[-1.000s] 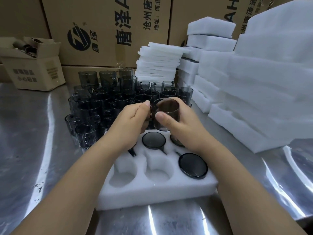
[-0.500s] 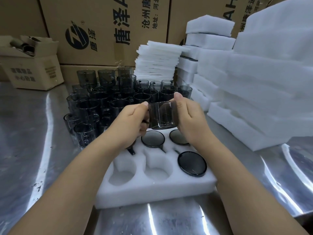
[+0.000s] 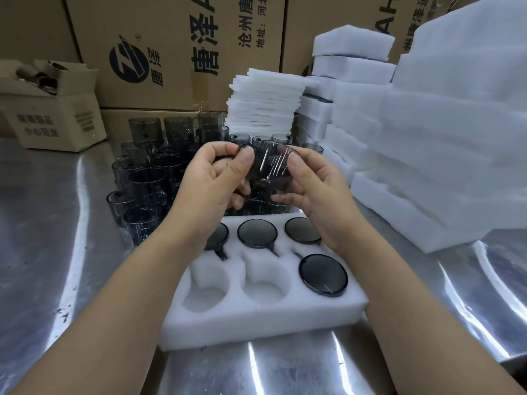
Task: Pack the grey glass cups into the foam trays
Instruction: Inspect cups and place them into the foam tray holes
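Above steel table (image 3: 57,223), left hand (image 3: 211,183) and right hand (image 3: 316,189) — both grips holding one grey cup (image 3: 271,166) — cartons (image 3: 176,52) behind.

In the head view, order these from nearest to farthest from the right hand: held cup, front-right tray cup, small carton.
1. The held cup: gripped in the right hand.
2. The front-right cup: below, in the tray, near right slot.
3. The small carton: far back left.
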